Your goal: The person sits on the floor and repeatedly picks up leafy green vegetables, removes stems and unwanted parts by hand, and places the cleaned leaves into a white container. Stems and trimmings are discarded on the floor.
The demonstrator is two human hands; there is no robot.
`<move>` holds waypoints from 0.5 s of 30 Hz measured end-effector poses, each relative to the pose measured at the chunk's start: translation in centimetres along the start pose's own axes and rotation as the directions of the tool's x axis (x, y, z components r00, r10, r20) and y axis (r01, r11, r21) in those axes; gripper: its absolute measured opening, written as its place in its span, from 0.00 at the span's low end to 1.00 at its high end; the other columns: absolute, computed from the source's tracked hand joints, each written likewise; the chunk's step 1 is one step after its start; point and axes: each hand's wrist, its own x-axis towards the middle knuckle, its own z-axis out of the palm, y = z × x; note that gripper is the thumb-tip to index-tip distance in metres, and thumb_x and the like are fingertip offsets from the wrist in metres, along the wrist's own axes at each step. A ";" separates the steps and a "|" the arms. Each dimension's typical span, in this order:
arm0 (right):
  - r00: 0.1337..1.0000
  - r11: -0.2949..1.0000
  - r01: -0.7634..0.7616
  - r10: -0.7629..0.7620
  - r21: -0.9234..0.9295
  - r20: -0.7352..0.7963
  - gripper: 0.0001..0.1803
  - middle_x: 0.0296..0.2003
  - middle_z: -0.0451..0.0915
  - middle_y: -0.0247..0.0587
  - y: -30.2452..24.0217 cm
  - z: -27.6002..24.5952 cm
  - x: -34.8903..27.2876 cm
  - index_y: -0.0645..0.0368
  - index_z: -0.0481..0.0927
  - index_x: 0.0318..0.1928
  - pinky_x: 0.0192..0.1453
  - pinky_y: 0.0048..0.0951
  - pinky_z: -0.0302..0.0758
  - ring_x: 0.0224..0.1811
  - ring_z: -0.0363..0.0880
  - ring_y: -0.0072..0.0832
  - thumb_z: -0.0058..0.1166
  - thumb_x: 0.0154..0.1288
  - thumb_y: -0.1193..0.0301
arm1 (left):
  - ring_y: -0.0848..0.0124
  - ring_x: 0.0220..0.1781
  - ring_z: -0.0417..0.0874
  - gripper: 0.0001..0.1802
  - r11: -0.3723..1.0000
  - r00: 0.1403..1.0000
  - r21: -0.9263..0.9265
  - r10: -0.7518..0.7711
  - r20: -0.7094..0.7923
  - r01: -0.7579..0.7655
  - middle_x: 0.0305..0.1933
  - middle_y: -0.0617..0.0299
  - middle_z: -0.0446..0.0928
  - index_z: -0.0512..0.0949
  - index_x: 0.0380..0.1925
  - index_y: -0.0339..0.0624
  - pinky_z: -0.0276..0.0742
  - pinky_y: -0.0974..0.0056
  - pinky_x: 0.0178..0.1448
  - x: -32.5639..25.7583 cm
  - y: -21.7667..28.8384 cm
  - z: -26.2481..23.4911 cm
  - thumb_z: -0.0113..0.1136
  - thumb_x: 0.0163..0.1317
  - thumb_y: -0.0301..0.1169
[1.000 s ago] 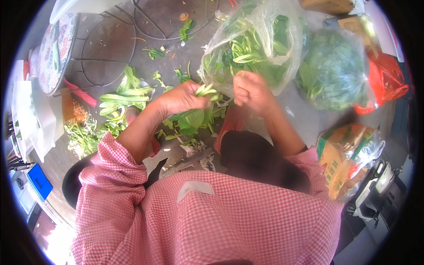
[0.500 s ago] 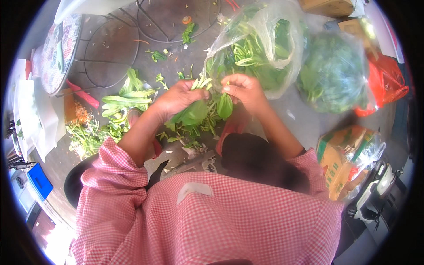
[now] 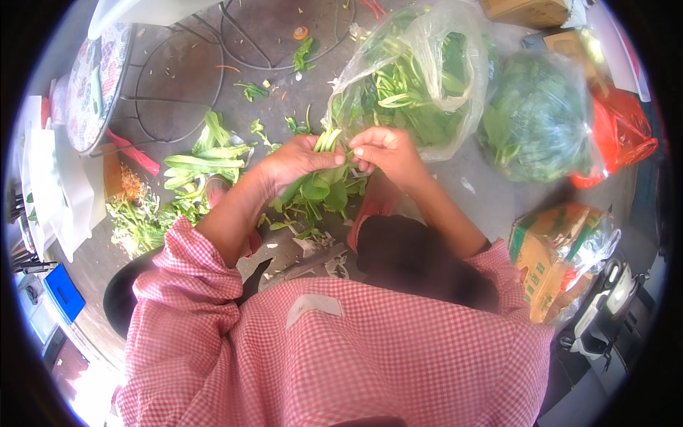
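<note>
My left hand (image 3: 300,165) is closed round a bunch of leafy greens (image 3: 328,139). Pale cut stems stick up past its thumb, and broad green leaves (image 3: 316,186) hang below. Close beside the left thumb, my right hand (image 3: 386,151) pinches a thin green stem (image 3: 349,155) between thumb and fingertips; the fingers partly hide it. Beneath both hands lies a pile of loose leaves and trimmings (image 3: 309,213) on the floor. Just beyond the right hand, a clear plastic bag (image 3: 455,99) gapes, full of the same kind of long-stemmed greens (image 3: 398,85).
A second clear bag of greens (image 3: 533,121) and a red bag (image 3: 619,135) stand at right, above a cardboard box (image 3: 541,263). Wire stool frames (image 3: 178,92) are at far left. Larger leaf scraps (image 3: 206,162) lie left of my left arm.
My right hand has moved left and slightly down until its fingertips meet the bunch. The leaf that hung from it now sits among the bunch in my left hand.
</note>
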 end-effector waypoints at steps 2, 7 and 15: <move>0.997 0.998 0.001 -0.006 0.066 0.076 0.06 0.27 0.79 0.36 0.0 0.0 0.0 0.64 0.77 0.38 0.32 0.19 0.72 0.27 0.75 0.18 0.54 0.60 0.77 | 0.71 0.36 0.80 0.18 0.999 0.999 0.043 0.012 0.034 -0.013 0.38 0.59 0.79 0.76 0.44 0.38 0.78 0.68 0.39 0.1 -0.1 -0.7 0.65 0.55 0.33; 0.983 0.993 -0.061 0.042 0.103 0.178 0.03 0.25 0.76 0.33 0.2 0.1 0.2 0.61 0.76 0.34 0.29 0.19 0.68 0.25 0.72 0.16 0.54 0.59 0.77 | 0.72 0.34 0.79 0.16 0.982 0.999 0.189 0.017 0.037 -0.023 0.35 0.61 0.79 0.78 0.41 0.38 0.76 0.68 0.44 -0.4 0.7 -0.7 0.65 0.54 0.34; 0.997 1.000 0.009 -0.009 0.008 0.075 0.04 0.24 0.74 0.28 0.7 1.7 0.2 0.60 0.76 0.33 0.26 0.17 0.64 0.22 0.67 0.13 0.53 0.56 0.79 | 0.76 0.25 0.77 0.11 0.915 0.993 0.400 0.091 -0.077 -0.053 0.26 0.62 0.79 0.80 0.33 0.35 0.74 0.70 0.31 -0.4 0.9 0.1 0.63 0.55 0.32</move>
